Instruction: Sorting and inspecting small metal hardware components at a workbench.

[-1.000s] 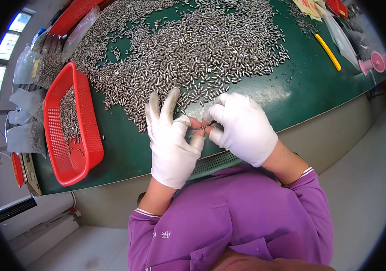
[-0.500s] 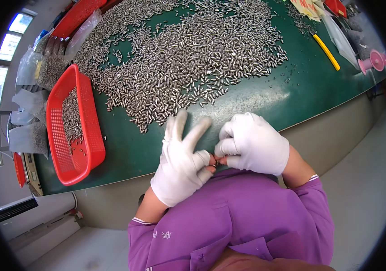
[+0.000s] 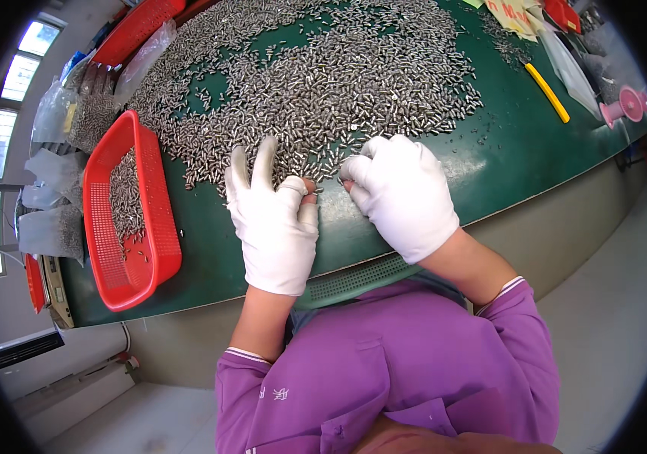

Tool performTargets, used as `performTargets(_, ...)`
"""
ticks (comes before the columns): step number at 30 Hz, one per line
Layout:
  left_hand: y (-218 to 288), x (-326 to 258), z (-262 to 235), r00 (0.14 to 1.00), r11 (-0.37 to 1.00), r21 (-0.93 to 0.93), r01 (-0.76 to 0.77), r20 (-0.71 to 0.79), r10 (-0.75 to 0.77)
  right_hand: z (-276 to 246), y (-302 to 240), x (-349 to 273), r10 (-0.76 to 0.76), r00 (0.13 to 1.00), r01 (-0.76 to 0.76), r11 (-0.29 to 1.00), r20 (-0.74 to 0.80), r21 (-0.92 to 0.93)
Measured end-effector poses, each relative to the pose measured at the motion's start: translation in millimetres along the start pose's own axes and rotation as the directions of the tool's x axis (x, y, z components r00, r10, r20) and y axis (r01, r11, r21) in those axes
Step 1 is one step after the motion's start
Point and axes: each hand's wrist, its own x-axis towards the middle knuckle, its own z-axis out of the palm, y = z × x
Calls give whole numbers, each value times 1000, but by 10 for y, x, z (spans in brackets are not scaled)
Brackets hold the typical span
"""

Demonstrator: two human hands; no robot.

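Both hands wear white gloves with cut-off fingertips. My left hand [image 3: 272, 216] lies on the green table [image 3: 505, 163], two fingers stretched out toward the near edge of a wide heap of small metal pins [image 3: 323, 83], thumb and forefinger bent at the heap's rim. My right hand [image 3: 403, 193] rests beside it with fingers curled down onto the pins at the heap's edge. Whether either hand has a pin pinched between its fingers is hidden.
A red plastic basket [image 3: 128, 219] holding more pins stands at the left. Clear bags of pins [image 3: 55, 227] lie beyond it. A yellow stick [image 3: 549, 92], a pink tool [image 3: 622, 106] and papers lie at the far right. The table edge runs just below my hands.
Both hands have moved forward from the table's near edge, where their fingertips met, to the rim of the pin heap, and they are now apart.
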Motion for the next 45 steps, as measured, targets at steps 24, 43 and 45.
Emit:
performTargets(24,115,-52,84,1000,995,-101,9,1,-9,-9,-85,-58,-75,993,69,996,95,61)
performTargets(43,112,-124,94,999,991,-122,48,11,-47,30,-80,-170,-24,999,22,996,25,87)
performTargets(45,108,-118,96,999,994,-99,51,9,-51,31,-88,-162,-21,1000,19,996,23,84)
